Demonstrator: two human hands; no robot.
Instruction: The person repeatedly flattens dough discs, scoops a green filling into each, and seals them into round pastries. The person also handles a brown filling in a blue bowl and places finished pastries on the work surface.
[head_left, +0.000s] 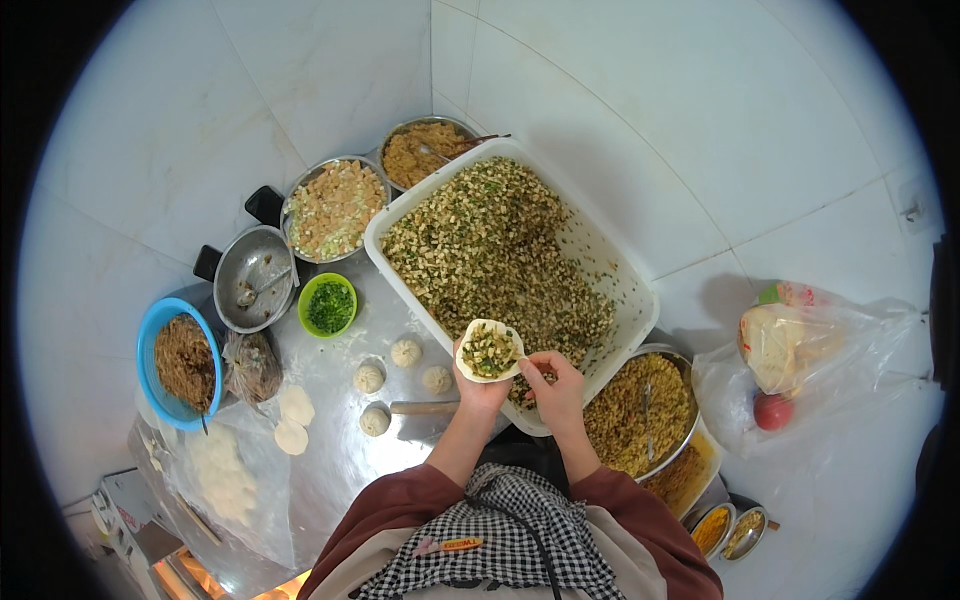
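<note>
A round dough wrapper (489, 351) topped with chopped tofu-like cubes and greens rests on my left hand (482, 394). My right hand (556, 386) pinches the wrapper's right edge between thumb and fingers. Both hands are over the near edge of a large white plastic tub (636, 304), which is heaped with a similar chopped filling (480, 255). On the steel table to the left sit several pleated buns (406, 353). A wooden rolling pin (424, 408) lies by my left wrist, partly hidden by the forearm. Two flat dough wrappers (291, 436) lie farther left.
A green bowl of chopped greens (328, 305), a steel bowl with a spoon (251, 304) and a blue basket of brown filling (185, 360) line the left. Plastic covers pale dough (221, 472). At right are a grain-like filling bowl (637, 412) and a hanging plastic bag (795, 367).
</note>
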